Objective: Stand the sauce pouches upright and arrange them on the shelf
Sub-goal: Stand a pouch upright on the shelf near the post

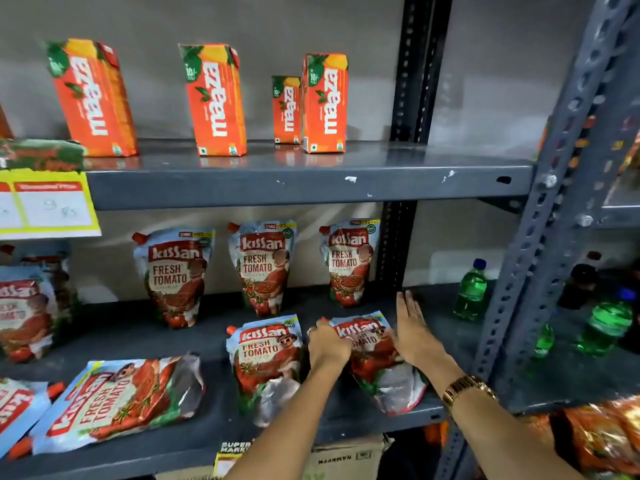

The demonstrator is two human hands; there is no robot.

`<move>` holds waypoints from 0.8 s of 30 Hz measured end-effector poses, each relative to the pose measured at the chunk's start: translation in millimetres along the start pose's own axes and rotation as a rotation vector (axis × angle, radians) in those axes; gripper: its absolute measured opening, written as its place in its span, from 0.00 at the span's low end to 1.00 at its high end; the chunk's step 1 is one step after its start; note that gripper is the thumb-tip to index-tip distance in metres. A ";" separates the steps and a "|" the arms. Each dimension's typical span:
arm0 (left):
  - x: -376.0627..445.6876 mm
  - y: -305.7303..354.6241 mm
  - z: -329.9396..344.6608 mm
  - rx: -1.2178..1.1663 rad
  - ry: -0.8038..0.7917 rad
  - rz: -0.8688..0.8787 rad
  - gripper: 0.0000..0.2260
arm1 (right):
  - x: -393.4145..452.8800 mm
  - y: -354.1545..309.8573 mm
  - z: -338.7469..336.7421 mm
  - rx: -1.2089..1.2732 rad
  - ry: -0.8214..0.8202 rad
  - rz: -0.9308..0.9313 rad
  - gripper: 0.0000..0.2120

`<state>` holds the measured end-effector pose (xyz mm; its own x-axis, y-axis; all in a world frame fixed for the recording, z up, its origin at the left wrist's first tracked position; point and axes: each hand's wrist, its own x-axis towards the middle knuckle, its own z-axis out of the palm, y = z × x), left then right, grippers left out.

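**Both hands on one pouch**

Your left hand (pixel 329 344) has a closed grip on the top of the front-right sauce pouch (pixel 377 362), near the shelf (pixel 346 414) front edge; your right hand (pixel 414 327) lies flat and open against its side.

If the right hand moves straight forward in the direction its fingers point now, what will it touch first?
The right hand lies flat beside the held pouch, fingers pointing to the back of the shelf. The way looks free until the black upright post or the back wall; the rear standing pouch seems just left of that line, though depth is unclear.
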<state>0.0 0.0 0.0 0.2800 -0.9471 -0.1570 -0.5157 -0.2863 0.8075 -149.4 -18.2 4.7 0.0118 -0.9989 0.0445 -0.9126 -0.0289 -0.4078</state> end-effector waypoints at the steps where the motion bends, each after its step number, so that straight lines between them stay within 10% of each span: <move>1: 5.2 -2.2 3.0 -0.025 -0.030 -0.045 0.24 | 3.1 1.0 2.5 -0.013 -0.020 0.035 0.36; 12: 31.6 -1.2 15.1 -0.350 -0.193 -0.336 0.10 | 21.8 -9.6 11.2 -0.052 -0.187 0.310 0.15; 24: 22.7 24.6 7.4 -0.238 -0.016 -0.050 0.22 | 26.0 -12.2 -8.9 0.407 0.139 0.424 0.09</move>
<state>-12.3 -29.7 12.1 0.2862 -0.9355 -0.2073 -0.2962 -0.2921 0.9094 -141.6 -43.5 18.9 -0.3978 -0.9130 -0.0908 -0.5957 0.3323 -0.7312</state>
